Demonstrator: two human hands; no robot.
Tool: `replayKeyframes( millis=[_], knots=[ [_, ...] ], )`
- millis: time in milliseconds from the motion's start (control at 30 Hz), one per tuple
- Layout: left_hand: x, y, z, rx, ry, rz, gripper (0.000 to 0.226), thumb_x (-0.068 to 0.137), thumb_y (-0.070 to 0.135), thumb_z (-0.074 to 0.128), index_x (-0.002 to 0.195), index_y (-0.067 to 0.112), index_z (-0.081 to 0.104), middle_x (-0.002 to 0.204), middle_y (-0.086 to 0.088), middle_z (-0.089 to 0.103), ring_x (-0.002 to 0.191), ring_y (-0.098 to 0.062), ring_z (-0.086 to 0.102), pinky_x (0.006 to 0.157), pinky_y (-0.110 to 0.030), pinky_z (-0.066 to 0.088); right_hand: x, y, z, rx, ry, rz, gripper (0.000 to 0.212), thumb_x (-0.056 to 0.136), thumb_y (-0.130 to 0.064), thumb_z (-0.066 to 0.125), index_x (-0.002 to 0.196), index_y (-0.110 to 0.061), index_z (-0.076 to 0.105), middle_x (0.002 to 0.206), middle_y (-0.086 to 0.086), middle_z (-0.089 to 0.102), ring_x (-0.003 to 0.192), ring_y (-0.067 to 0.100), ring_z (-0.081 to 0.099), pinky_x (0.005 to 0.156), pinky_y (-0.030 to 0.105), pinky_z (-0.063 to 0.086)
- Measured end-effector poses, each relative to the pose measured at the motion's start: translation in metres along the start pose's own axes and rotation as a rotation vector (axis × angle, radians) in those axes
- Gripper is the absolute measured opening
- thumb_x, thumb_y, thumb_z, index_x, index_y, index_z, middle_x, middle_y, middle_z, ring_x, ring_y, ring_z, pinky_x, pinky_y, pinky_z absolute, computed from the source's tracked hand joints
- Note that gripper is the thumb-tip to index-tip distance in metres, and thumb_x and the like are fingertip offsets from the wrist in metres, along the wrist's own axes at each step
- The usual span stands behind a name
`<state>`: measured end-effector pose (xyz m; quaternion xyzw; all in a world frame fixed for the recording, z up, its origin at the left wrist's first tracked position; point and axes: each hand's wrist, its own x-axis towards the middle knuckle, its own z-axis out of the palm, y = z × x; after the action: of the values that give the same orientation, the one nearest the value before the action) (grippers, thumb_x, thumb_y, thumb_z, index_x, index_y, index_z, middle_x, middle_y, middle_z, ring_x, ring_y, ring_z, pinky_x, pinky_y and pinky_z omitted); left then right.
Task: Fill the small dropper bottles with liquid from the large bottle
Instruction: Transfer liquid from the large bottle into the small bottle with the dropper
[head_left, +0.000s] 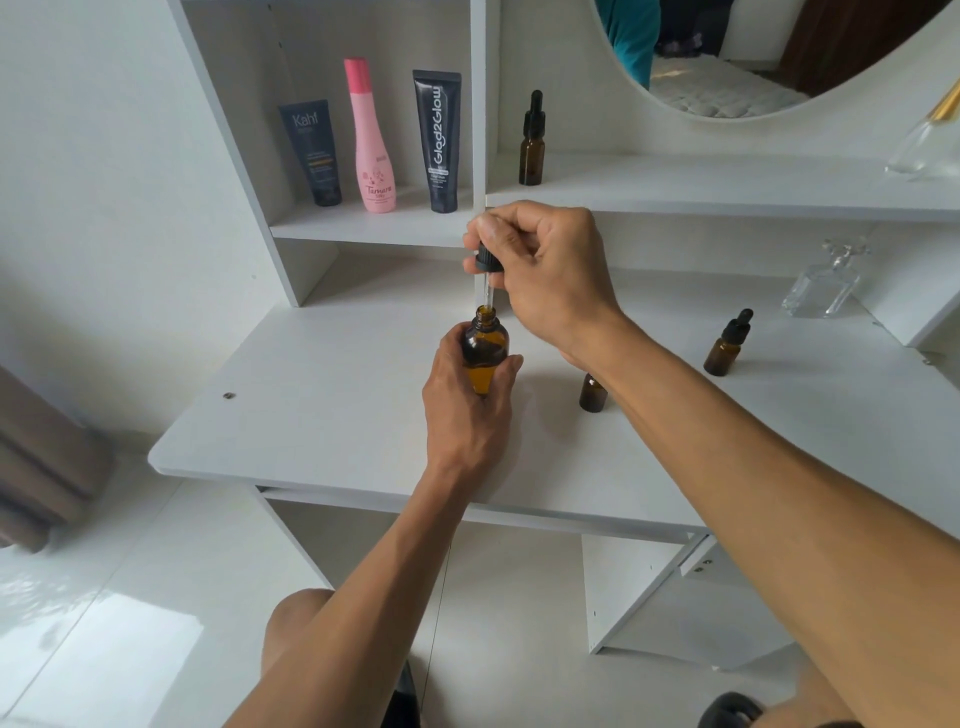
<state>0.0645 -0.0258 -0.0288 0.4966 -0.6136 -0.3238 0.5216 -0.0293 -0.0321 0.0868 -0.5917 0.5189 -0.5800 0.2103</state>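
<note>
Holding the large round amber glass bottle (485, 347) upright above the white desk top (322, 415), my left hand (467, 410) wraps its lower half; amber liquid shows between my fingers and the neck is open. My right hand (545, 270) pinches the black rubber-bulb dropper cap (488, 258), its clear glass pipette (487, 291) pointing down with the tip at the bottle's mouth. One small amber bottle without a cap (592, 393) stands on the desk, partly behind my right forearm. A small capped amber dropper bottle (728, 344) stands further right, and another capped one (532, 140) on the upper shelf (727, 192). In the cubby, the dark grey tube (312, 153) reads "Kahf", the pink bottle (372, 137) "Tamara", the black tube (438, 143) "Glad2Glow". A clear glass stoppered flask (826, 283) sits at the back right. A round mirror (753, 57) hangs above; white floor tiles (130, 597) lie below
</note>
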Motion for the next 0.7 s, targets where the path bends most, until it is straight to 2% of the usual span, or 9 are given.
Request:
replayKeyframes(
  millis=[100, 233, 533, 700],
  knots=[
    [0.0, -0.001, 0.0, -0.007, 0.003, -0.001, 0.046, 0.093, 0.029, 0.073, 0.134, 0.02, 0.054, 0.116, 0.002, 0.069, 0.099, -0.019, 0.067, 0.091, -0.044, 0.055, -0.004, 0.006, 0.002, -0.04, -0.012, 0.007, 0.02, 0.099, -0.006, 0.056, 0.093, 0.0, 0.074, 0.092, 0.013, 0.076, 0.076, 0.016, 0.077, 0.073, 0.036, 0.063],
    [-0.001, 0.001, -0.001, -0.014, -0.005, -0.001, 0.044, 0.094, 0.029, 0.072, 0.133, 0.022, 0.053, 0.113, 0.002, 0.068, 0.097, -0.019, 0.067, 0.089, -0.045, 0.056, -0.007, 0.013, 0.005, -0.027, -0.023, 0.053, 0.019, 0.1, -0.009, 0.057, 0.094, -0.002, 0.074, 0.091, 0.01, 0.076, 0.077, 0.016, 0.077, 0.078, 0.044, 0.062],
    [-0.002, 0.004, -0.002, -0.011, -0.017, 0.009, 0.041, 0.095, 0.026, 0.071, 0.132, 0.022, 0.054, 0.11, 0.004, 0.067, 0.095, -0.011, 0.064, 0.089, -0.037, 0.055, -0.012, 0.016, 0.006, -0.038, -0.037, 0.054, 0.02, 0.1, -0.014, 0.059, 0.099, -0.001, 0.074, 0.092, 0.008, 0.076, 0.079, 0.016, 0.077, 0.079, 0.043, 0.063],
    [-0.001, 0.005, -0.002, -0.005, -0.021, 0.008, 0.043, 0.095, 0.026, 0.071, 0.133, 0.02, 0.053, 0.113, 0.002, 0.068, 0.097, -0.013, 0.065, 0.09, -0.037, 0.055, -0.013, 0.015, 0.005, -0.041, -0.042, 0.055, 0.02, 0.1, -0.014, 0.059, 0.098, -0.002, 0.074, 0.092, 0.009, 0.076, 0.079, 0.016, 0.077, 0.079, 0.044, 0.063]
  ],
)
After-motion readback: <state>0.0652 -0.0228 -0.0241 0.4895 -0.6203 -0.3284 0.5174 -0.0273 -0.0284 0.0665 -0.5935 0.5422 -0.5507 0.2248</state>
